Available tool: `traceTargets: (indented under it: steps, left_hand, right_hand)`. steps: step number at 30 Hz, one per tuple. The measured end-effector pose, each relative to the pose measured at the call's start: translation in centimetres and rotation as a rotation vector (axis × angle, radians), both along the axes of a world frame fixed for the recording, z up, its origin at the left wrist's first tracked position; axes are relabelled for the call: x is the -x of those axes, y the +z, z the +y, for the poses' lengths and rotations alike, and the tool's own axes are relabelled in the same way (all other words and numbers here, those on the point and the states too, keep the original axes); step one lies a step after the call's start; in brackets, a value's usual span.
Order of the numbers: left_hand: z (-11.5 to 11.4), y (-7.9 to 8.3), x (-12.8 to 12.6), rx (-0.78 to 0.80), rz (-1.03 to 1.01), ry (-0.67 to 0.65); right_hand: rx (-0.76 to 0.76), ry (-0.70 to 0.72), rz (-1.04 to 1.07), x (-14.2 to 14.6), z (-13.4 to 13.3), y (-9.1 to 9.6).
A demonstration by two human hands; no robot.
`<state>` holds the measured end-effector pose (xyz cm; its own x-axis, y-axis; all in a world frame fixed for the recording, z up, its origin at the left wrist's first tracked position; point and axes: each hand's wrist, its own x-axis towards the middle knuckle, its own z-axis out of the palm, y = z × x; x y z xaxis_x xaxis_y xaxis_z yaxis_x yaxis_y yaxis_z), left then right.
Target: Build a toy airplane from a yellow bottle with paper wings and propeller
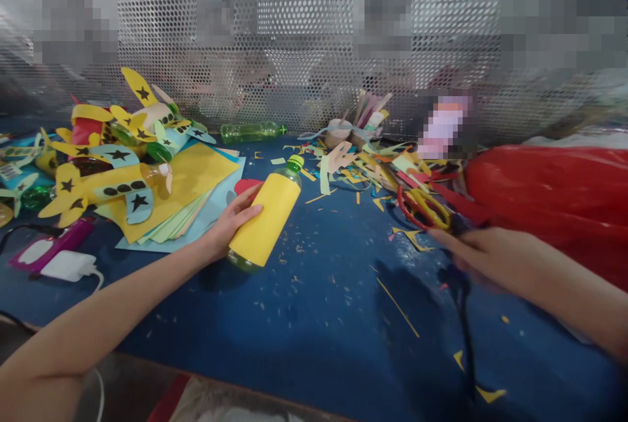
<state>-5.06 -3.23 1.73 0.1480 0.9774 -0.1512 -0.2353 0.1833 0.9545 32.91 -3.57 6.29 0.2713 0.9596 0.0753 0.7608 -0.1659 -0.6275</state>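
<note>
My left hand (230,222) is wrapped round a green plastic bottle (265,218) covered in yellow paper, tilted with its green cap pointing away from me, low over the blue table (318,317). My right hand (478,253) is closed on a dark tool, blurred, with a black cord (464,317) hanging from it toward me. Red and yellow scissors (424,206) lie just beyond that hand.
A stack of coloured paper sheets (191,193) and several paper-covered bottle planes (103,180) lie at left, with a purple item and white charger (66,265). A bare green bottle (250,131), paper scraps (363,167) and a red plastic bag (549,199) lie by the perforated metal screen (314,29).
</note>
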Motion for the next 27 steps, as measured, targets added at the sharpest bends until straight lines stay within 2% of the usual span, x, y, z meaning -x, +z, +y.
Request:
traceTargets:
  steps: [1, 2, 4, 6, 8, 12, 18, 22, 27]
  left_hand:
    - [0.0, 0.2, 0.1, 0.005, -0.015, 0.013]
    - [0.1, 0.5, 0.2, 0.003, -0.031, 0.026]
    - [0.2, 1.3, 0.7, -0.015, -0.066, 0.054]
    - [0.5, 2.4, 1.4, -0.052, -0.106, 0.095]
    - [0.7, 3.4, 2.3, -0.094, -0.154, 0.173]
    - [1.4, 4.5, 3.6, -0.137, -0.218, 0.318]
    - [2.4, 3.5, 4.2, -0.172, -0.244, 0.393]
    - [2.6, 2.7, 4.2, -0.065, -0.263, 0.363]
    - [2.3, 2.2, 3.4, -0.028, -0.288, 0.253]
  right_hand:
    - [0.196, 0.232, -0.138, 1.7, 0.8, 0.4]
    - [0.253, 0.387, -0.275, 3.7, 1.8, 0.6]
    - [0.105, 0.566, -0.421, 7.8, 3.9, 0.6]
    - [-0.013, 0.675, -0.407, 11.7, 6.2, -0.1]
    - [-0.064, 0.793, -0.327, 15.0, 8.4, -1.3]
    - [-0.109, 0.870, -0.270, 19.8, 11.6, -3.3]
    - [-0.100, 0.816, -0.174, 24.4, 13.6, -4.6]
    - [-0.048, 0.819, -0.030, 24.3, 13.7, -4.2]
    - [0.020, 0.832, 0.237, 20.9, 11.8, -3.2]
